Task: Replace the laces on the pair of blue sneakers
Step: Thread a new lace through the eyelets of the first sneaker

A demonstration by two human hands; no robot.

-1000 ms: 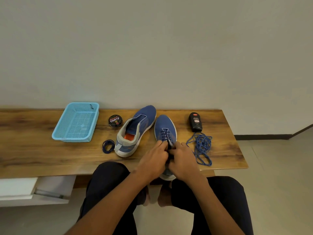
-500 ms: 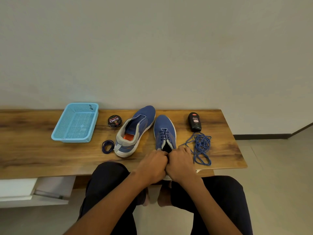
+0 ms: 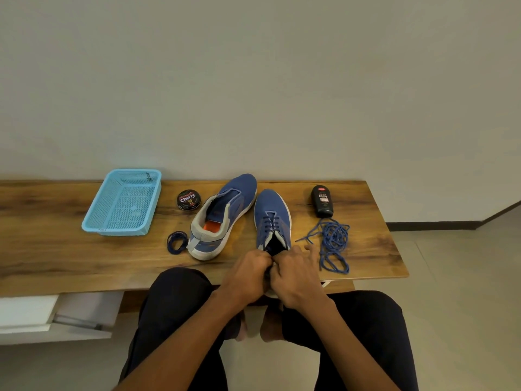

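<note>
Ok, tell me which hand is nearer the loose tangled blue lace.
Right. The right hand sits just beside the tangled lace; the left hand is farther, beyond the right hand.

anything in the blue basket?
No, the blue basket shows only its bare mesh floor, with nothing lying in it.

I see both hands, left hand (image 3: 248, 273) and right hand (image 3: 296, 273), pinching at the heel opening of the laced blue sneaker (image 3: 272, 215) near the wooden bench's (image 3: 42, 249) front edge; the unlaced sneaker (image 3: 222, 218) lies beside it, a loose blue lace (image 3: 332, 244) toward the right end.
</note>
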